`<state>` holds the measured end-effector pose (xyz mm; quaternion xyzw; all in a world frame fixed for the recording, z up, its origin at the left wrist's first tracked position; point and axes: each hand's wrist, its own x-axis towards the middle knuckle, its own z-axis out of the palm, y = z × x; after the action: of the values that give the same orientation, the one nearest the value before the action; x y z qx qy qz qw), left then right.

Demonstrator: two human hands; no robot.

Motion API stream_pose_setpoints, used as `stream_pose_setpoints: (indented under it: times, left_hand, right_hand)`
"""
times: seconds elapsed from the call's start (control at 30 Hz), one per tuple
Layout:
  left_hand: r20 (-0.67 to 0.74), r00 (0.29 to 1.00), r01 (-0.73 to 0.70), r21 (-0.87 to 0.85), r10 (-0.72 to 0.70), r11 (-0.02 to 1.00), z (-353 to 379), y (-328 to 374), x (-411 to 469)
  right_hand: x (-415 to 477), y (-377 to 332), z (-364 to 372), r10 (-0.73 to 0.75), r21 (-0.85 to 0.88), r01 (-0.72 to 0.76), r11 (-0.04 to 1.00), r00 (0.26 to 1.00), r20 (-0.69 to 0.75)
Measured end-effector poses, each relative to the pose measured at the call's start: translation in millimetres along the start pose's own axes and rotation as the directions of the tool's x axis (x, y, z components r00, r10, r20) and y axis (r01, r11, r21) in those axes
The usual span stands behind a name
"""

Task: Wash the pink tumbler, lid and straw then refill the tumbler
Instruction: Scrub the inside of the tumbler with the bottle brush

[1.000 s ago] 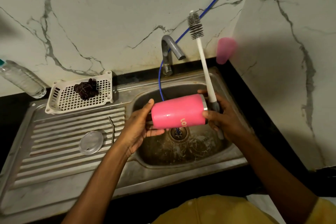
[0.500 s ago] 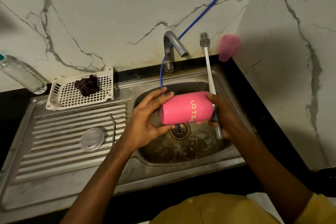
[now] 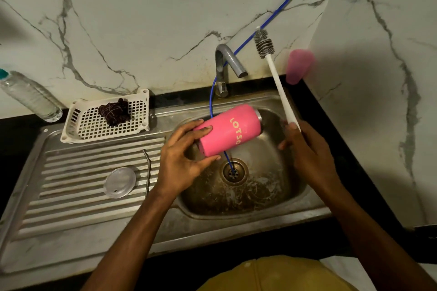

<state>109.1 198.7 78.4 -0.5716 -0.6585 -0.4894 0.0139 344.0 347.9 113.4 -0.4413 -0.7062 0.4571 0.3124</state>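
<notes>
The pink tumbler (image 3: 228, 130) lies on its side above the sink bowl (image 3: 267, 186), its steel-rimmed mouth pointing right. My left hand (image 3: 182, 160) grips its base end with fingers and thumb. My right hand (image 3: 307, 151) holds the white handle of a bottle brush (image 3: 275, 75), whose grey bristle head points up toward the wall, clear of the tumbler. The clear round lid (image 3: 120, 182) lies flat on the ribbed drainboard, and the bent metal straw (image 3: 147, 168) lies just right of it.
A grey tap (image 3: 228, 64) stands behind the bowl, with a thin blue tube (image 3: 279, 10) running down into the drain. A white basket (image 3: 104, 118) holds a dark scrubber. A clear bottle (image 3: 28, 95) leans at left. A pink cup (image 3: 298, 66) sits in the corner.
My right hand has come off the tumbler's mouth and moved right with the brush. The tumbler has tilted so its mouth points up and right, held by my left hand alone.
</notes>
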Motion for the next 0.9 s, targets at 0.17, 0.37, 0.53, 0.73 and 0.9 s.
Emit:
stream_pose_setpoints:
  times: [0.17,0.37,0.53,0.73,0.9]
  left_hand:
    - [-0.016,0.998,-0.054,0.137,0.057,0.989,-6.6,-9.6,11.3]
    - [0.002,0.986,-0.161,0.200,0.164,0.966,-7.0,-12.6,15.0]
    - [0.045,0.979,-0.203,0.264,0.199,0.943,-6.2,-13.5,14.5]
    - [0.092,0.969,-0.248,0.364,0.231,0.898,-6.8,-12.5,19.5]
    - [0.089,0.950,-0.309,0.396,0.299,0.864,-8.3,-11.1,24.9]
  right_hand:
    - [-50.3,-5.3,-5.2,-0.123,-0.141,0.152,0.978,0.973,0.196]
    - [-74.6,-9.7,-1.8,-0.158,-0.190,0.206,0.960,0.958,0.238]
    - [-75.2,-22.4,-11.4,-0.141,-0.248,0.226,0.942,0.937,0.320]
    - [-80.2,-46.9,-25.8,-0.130,-0.353,0.287,0.890,0.904,0.407]
    - [-79.7,-52.6,-26.8,-0.122,-0.478,0.308,0.823,0.917,0.380]
